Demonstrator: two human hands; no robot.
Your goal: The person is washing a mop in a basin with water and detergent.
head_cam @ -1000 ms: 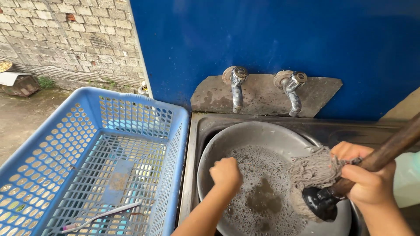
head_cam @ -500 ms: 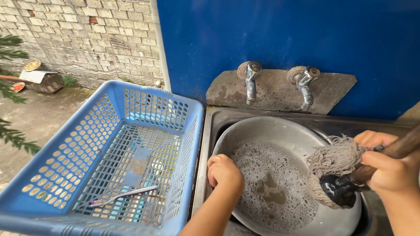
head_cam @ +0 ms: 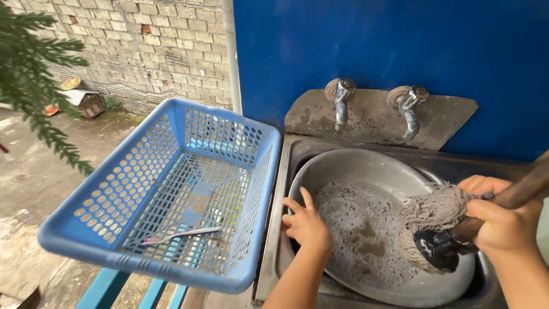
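Observation:
A large metal basin [head_cam: 354, 163] sits in a steel sink [head_cam: 286, 189] and holds grey soapy water [head_cam: 360, 229]. My left hand [head_cam: 307, 224] rests with fingers spread on the basin's left rim. My right hand [head_cam: 498, 220] grips the brown wooden handle [head_cam: 529, 186] of a mop. The mop's grey string head [head_cam: 429, 217] and its black socket [head_cam: 437, 252] hang over the right side of the basin, just above the water.
A blue perforated plastic basket [head_cam: 137, 183] stands left of the sink with a toothbrush [head_cam: 180, 233] lying in it. Two chrome taps [head_cam: 342, 100] [head_cam: 409, 109] stick out of the blue wall. Brick wall, concrete ground and a green branch [head_cam: 34, 74] lie to the left.
My left hand has moved from the soapy water to the basin's left rim and spread its fingers. The view has shifted left. The mop stays held over the basin's right side.

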